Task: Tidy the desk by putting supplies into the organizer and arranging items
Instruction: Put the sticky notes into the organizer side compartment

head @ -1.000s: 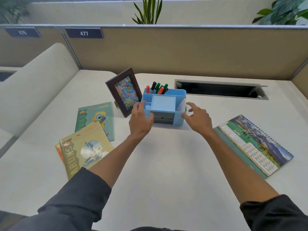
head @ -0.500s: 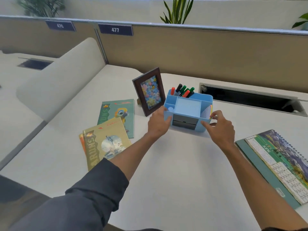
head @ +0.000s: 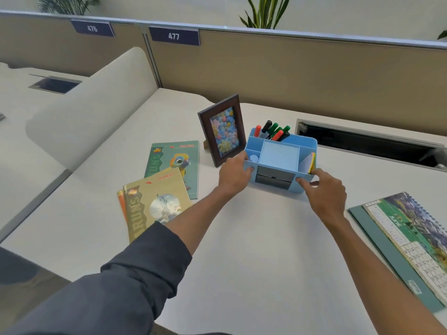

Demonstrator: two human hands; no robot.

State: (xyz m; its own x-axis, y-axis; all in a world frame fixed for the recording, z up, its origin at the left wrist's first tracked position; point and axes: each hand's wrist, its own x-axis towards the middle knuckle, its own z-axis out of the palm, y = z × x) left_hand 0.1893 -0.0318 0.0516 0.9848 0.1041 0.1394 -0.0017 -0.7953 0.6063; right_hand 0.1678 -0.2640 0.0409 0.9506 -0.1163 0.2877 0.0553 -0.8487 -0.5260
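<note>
We have both hands on the organizer (head: 280,160), which stands on the table (head: 242,250) toward the back, just right of the upright frame (head: 221,130). Our left hand (head: 233,175) grasps its left front corner, thumb on the front face and fingers round the side; our right hand (head: 325,189) grasps the right front corner the same way, thumb pressed beside the dark drawer (head: 273,177). Markers (head: 272,130) stand in the back compartment and sticky notes (head: 310,162) lean in the right one, so the supplies look already stowed and we judge this step to be setting the organizer in place.

The chief risk is the frame: our left knuckles sit just beside its lower edge, and a slide or turn to the left could nudge it and tip it backward on its stand. A quick pull toward us could rock the markers, which stand tall and loose, or ease the drawer open under our thumbs. Two notebooks (head: 154,204) lie overlapped near our left forearm and the calendar (head: 408,240) lies to the right; a wide sweep of either arm could drag them askew.
</note>
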